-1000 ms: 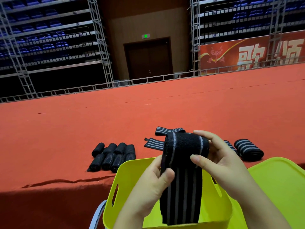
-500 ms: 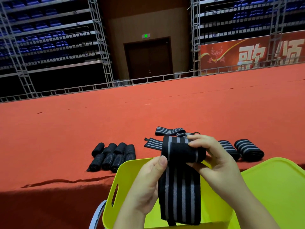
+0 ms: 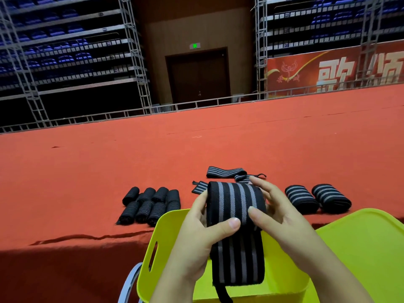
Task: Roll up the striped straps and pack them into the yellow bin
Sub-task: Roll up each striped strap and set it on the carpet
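Note:
A black strap with grey stripes (image 3: 235, 202) is partly rolled, its loose tail hanging down into the yellow bin (image 3: 166, 224). My left hand (image 3: 196, 239) grips the roll from the left, thumb across its front. My right hand (image 3: 275, 213) holds the roll's right end, fingers behind it and thumb in front. Two rolled striped straps (image 3: 317, 199) lie on the red carpet to the right. Unrolled striped straps (image 3: 225, 171) lie just beyond my hands.
A group of several small black rolls (image 3: 150, 204) lies on the red carpeted platform (image 3: 196, 149) at left. A second yellow bin or lid (image 3: 367, 248) sits at lower right. The platform's front edge drops off just before the bin. Scaffolding and seating stand far behind.
The roll has turned and grown thicker, taking up more of the strap; the hanging tail is shorter. Both hands shifted their grip around the roll.

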A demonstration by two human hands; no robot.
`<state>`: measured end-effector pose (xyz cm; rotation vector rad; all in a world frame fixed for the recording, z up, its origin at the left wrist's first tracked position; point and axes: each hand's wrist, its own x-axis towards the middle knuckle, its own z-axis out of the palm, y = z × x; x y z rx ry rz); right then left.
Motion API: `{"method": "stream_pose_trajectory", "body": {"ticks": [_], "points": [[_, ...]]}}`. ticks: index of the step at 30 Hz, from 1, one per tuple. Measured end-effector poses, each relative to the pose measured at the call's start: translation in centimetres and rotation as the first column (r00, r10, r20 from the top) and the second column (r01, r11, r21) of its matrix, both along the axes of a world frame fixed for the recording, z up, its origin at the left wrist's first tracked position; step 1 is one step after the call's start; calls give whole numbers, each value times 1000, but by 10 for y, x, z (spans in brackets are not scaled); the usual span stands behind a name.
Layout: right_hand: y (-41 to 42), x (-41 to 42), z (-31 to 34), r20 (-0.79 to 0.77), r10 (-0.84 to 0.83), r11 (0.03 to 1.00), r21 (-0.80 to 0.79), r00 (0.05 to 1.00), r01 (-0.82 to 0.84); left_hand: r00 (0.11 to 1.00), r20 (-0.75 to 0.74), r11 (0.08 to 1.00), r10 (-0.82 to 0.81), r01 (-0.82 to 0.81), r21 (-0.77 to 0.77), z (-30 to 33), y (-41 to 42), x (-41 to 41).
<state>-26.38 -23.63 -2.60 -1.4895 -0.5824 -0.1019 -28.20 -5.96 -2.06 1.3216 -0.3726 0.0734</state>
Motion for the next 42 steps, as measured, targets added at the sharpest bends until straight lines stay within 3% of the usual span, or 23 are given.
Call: {"method": "stream_pose_trajectory", "body": {"ticks": [6,9,15,20,24,31,36,38,42], "points": [[-2,-4,4,-122,22,999,-35,992,-26,999,7,998,-43,43,48,-3,2,-1],[-3,-5,5,-85,-20,998,-61,996,15,999,7,997,-49,49,60,-2,2,-1],[-5,-6,7,9,-171,985,31,985,170,999,-38,989,19,-13,146,-8,-1,2],[-8,-5,9,78,-191,977,108,978,182,992,-99,974,77,-54,218,-11,-1,0],[-4,-7,9,109,-219,973,100,970,208,987,-155,989,51,-28,147,-8,-2,-2],[-1,-4,4,231,-193,981,71,954,181,968,-185,984,-173,161,-76,-9,-1,-4],[9,0,-7,405,-183,971,-70,896,230,980,-198,1000,-6,5,-5,-9,-9,1],[8,1,-10,368,-147,973,-115,918,201,978,-205,999,41,-43,-3,-13,-8,2],[0,-1,-5,100,-18,995,-96,995,28,985,-157,997,65,-56,61,-17,1,3]]}}
